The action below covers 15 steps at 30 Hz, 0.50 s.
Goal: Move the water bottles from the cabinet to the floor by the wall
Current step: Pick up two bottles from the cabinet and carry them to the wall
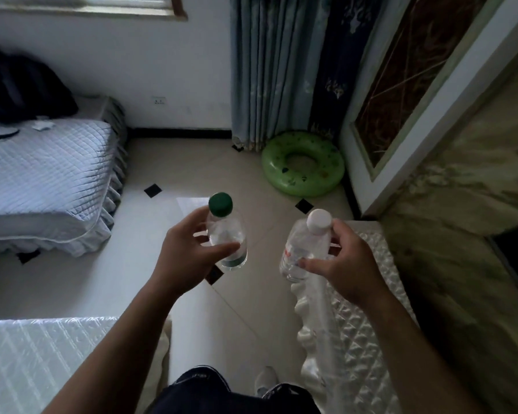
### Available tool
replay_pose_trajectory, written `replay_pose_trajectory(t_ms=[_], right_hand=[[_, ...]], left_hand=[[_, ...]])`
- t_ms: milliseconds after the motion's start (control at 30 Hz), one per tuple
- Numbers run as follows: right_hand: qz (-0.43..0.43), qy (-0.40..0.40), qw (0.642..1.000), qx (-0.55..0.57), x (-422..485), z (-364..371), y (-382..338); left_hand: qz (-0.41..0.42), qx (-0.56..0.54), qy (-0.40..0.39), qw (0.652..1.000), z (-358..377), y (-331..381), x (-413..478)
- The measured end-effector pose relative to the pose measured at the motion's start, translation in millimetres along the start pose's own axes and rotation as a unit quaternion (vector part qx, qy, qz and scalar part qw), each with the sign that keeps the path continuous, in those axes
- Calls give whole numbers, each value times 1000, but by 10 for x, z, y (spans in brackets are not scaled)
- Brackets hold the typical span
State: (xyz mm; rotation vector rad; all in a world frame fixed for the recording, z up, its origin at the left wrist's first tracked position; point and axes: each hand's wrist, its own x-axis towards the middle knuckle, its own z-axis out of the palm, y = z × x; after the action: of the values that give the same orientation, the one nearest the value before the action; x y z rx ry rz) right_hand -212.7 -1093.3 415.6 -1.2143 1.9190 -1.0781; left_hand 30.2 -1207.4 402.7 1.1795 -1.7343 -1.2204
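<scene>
Two bottles aloft, none set down yet: green-capped bottle (226, 234) gripped by left hand (186, 252), white-capped bottle (305, 246) by right hand (344, 264), above floor (192, 162), probably bound for wall (174, 70) beyond.

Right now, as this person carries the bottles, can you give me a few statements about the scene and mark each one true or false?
1. The left hand holds a green-capped bottle. True.
2. The right hand holds a red-capped bottle. False: its white-capped bottle has a white cap.
3. Both bottles already stand on the floor. False: both are held above the tiled floor.
4. A green swim ring lies on the floor by the curtain. True.
5. The bottles are lying on their sides. False: both are roughly upright, caps up.
</scene>
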Motion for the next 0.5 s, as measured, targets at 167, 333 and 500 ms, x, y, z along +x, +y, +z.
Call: replay_pose_trajectory(t_ms=[167,333,500], right_hand=[[0,-17,1000,3,709,122,-137],[-1,-25,1000,0,1438,407,-322],[10,-21,1000,8,2219,866,-604]], left_hand=[[2,-4,11,1000,-141,-87,646],[6,-8,14,1000,-385,-287,1376],[5,-9,13,1000,-802,-473,2259]])
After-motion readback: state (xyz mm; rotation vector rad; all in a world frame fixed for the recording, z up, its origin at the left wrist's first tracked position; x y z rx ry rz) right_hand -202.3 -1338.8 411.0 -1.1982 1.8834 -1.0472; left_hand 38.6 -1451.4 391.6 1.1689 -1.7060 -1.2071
